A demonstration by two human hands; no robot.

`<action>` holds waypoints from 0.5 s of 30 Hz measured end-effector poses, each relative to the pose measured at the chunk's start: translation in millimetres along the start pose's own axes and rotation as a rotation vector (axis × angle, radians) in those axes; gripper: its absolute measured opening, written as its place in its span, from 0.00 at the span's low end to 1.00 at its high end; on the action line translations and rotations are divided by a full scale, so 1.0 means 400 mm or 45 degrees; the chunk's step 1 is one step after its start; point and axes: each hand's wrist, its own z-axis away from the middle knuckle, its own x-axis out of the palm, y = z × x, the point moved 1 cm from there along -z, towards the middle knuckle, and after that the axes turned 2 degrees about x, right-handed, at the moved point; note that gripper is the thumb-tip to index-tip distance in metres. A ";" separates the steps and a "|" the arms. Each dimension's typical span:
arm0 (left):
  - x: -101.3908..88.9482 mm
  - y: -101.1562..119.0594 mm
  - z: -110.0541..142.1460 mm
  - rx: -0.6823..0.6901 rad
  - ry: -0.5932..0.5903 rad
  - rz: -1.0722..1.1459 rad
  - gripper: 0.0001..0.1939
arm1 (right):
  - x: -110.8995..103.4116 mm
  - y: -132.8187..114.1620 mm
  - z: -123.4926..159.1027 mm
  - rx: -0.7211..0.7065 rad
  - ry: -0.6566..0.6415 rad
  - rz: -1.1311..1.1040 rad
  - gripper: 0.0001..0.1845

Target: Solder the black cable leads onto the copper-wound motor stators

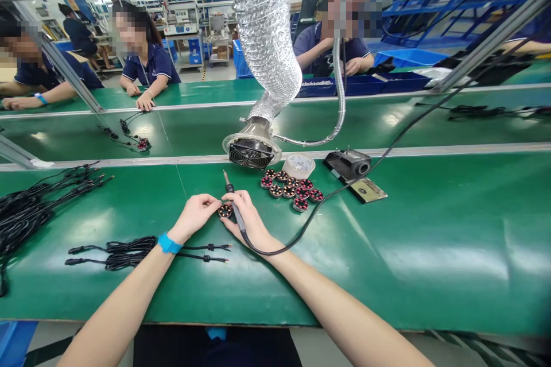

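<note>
In front of me, my left hand [196,216] has thumb and fingers pinched at the edge of a small round motor stator [224,211] with copper windings. My right hand [252,226] grips a soldering iron [236,211], its tip pointing up and away from me. Fingers of the same hand also rest against the stator's right side. Whether a wire lies in the left fingertips is too small to tell. Two bundled black cables [131,253] lie by my left wrist, their stripped ends [218,259] pointing right.
Several wound stators [291,183] are grouped to the right, beside a tape roll [298,166]. A soldering iron stand [348,165] sits farther right. A fume extractor hood [252,146] hangs overhead. Many black cables [30,206] lie left. The iron's cord crosses my right forearm. Co-workers [148,62] sit opposite.
</note>
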 end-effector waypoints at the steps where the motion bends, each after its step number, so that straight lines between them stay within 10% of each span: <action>1: 0.003 -0.003 -0.002 -0.007 -0.014 -0.023 0.19 | 0.001 0.001 0.000 -0.003 -0.002 -0.005 0.28; 15: -0.041 -0.005 0.020 0.108 -0.192 -0.217 0.16 | 0.002 0.022 0.001 0.002 0.026 -0.070 0.29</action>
